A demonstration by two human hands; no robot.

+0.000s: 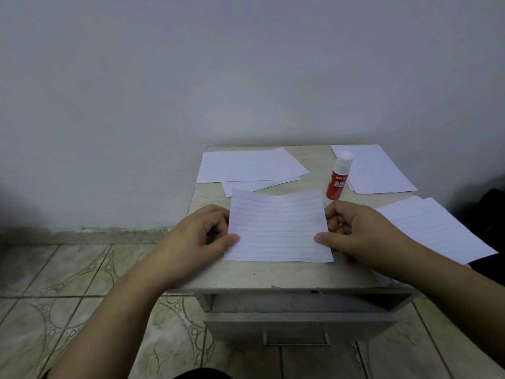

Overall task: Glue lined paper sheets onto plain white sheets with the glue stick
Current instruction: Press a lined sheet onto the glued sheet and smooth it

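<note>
1. Lined sheet [277, 228] at table [273, 274] centre, lines up, far edge bowed and wavy.
2. Left hand [202, 236] pinches its left edge: thumb on top, fingers curled under.
3. Right hand [355, 233] pinches its right edge the same way, thumb on top.
4. Glue stick [338, 176] stands upright, white cap on, red body, just beyond the sheet's far right corner, not touching it.
5. Plain white sheets [246, 165] fanned at far left of table.
6. Lined stack [377, 170] far right, just behind the glue stick.
7. More sheets [437, 228] near right, faintly lined, partly under the right forearm.
8. Drawer [300, 324] below the tabletop pulled open.
</note>
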